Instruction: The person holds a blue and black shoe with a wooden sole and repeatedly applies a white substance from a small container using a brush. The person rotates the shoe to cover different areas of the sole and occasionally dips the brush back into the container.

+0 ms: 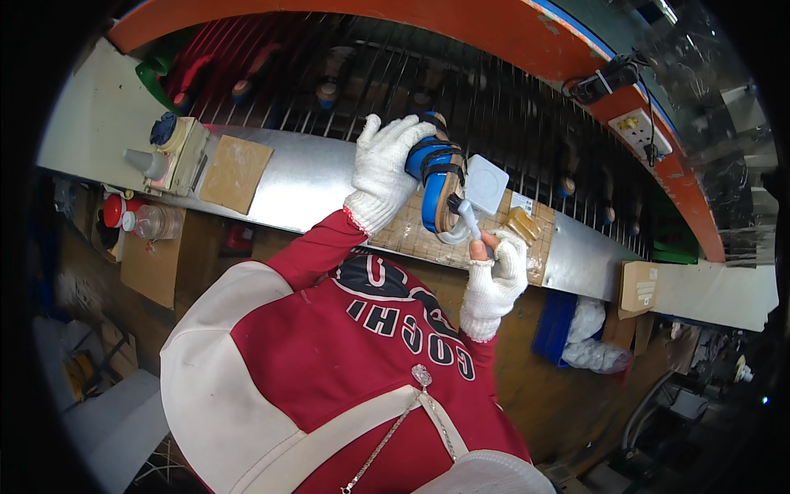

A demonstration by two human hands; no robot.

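A blue sandal with dark straps and a tan sole edge is tilted on its side. My left hand, in a white knitted glove, grips it by its far part. My right hand wears a similar glove with the thumb and a finger bare at the tips. Pinched there is a small brush with a pale handle, its dark bristles at the sole edge. Just right of the sandal sits a white square container. A yellowish-brown block lies beyond my right fingers. Brown board lies beneath the work.
Beyond the metal ledge runs a rack of rods carrying several shoes. A square board and a holder with a pale cone stand left. An orange beam arches overhead; a carton sits right.
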